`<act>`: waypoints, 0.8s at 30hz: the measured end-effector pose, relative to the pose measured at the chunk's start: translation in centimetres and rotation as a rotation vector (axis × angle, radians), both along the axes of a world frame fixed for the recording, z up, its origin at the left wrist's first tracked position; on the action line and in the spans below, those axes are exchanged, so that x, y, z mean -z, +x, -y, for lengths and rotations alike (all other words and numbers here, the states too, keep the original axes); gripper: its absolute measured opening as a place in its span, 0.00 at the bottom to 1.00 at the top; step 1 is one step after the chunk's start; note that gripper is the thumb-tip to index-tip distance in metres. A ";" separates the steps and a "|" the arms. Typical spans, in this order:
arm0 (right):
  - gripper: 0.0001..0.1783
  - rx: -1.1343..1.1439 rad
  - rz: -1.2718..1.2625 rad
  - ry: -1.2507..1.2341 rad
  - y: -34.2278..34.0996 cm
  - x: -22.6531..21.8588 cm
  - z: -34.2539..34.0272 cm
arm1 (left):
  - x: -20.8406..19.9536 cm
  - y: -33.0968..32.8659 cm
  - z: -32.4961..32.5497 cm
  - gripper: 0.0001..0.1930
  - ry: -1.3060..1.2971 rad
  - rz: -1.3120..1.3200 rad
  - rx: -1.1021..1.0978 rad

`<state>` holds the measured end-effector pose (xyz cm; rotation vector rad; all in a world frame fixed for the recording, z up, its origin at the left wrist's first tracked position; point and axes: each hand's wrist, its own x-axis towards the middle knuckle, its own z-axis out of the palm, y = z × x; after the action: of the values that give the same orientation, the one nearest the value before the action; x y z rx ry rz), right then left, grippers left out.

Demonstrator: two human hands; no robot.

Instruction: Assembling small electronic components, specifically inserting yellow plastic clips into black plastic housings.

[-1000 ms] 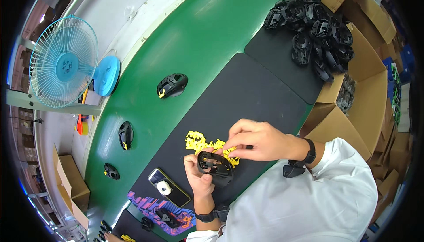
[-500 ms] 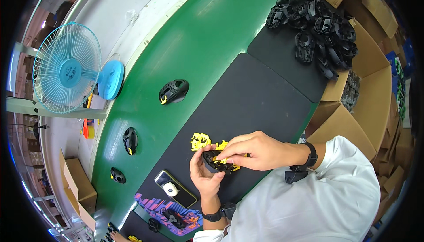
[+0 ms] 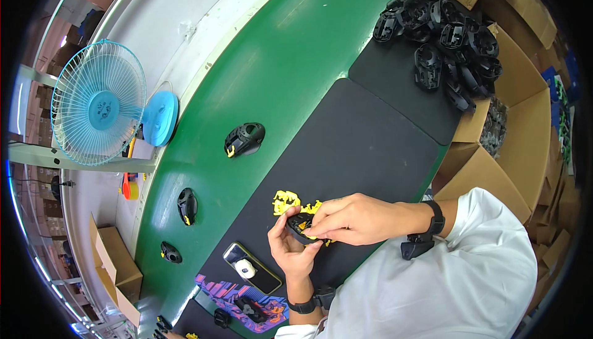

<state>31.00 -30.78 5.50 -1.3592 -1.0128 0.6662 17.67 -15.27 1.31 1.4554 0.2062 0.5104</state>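
Note:
A black mouse shell (image 3: 296, 225) sits in my left hand (image 3: 293, 258), its hollow side turned up and the fingers and thumb closed around its edges. My right hand (image 3: 353, 219) reaches over from the right, fingertips pinched down inside the shell. A small yellow plastic piece (image 3: 303, 226) shows at those fingertips; the fingers partly cover it. Just beyond the shell, a clump of yellow plastic parts (image 3: 285, 201) lies on the black mat (image 3: 364, 135). More yellow bits stick out from behind and under my right hand.
Three black mouse shells with yellow bits, the nearest one (image 3: 244, 140) among them, are spaced along the green table (image 3: 272, 48). A phone (image 3: 252, 268) lies left of my hands. Black shells (image 3: 451, 36) are heaped far right, beside an open carton (image 3: 519, 135). A blue fan (image 3: 102, 110) stands left.
The whole view has shifted slightly. My right fingertips have shifted within the shell, uncovering more of its inside. The left hand keeps its hold.

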 end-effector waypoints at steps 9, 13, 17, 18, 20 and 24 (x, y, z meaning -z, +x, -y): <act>0.24 -0.034 0.383 0.045 -0.1 -1.2 -0.7 | -1.1 -0.2 -0.1 0.43 0.141 0.101 -0.195; 0.22 -0.059 0.476 0.098 -0.3 -1.4 -0.6 | -0.3 -0.8 0.2 0.40 0.339 0.199 -0.278; 0.23 -0.068 0.434 0.290 -0.1 -1.3 -0.7 | -1.2 -0.1 0.9 0.33 0.341 0.224 -0.293; 0.23 -0.076 0.404 0.347 -0.1 -1.1 -0.7 | -1.8 0.8 1.8 0.19 0.283 0.250 -0.198; 0.14 -0.240 0.499 0.375 -1.1 -0.9 -0.5 | -1.4 0.3 1.7 0.16 0.422 0.117 -0.026; 0.10 -0.104 0.478 0.542 -1.3 -2.6 -0.5 | -0.9 -0.4 2.8 0.12 0.086 0.069 -0.112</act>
<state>29.71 -30.24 8.15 -1.0000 -1.5234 0.1085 17.26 -18.03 2.16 1.5133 0.2139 0.6664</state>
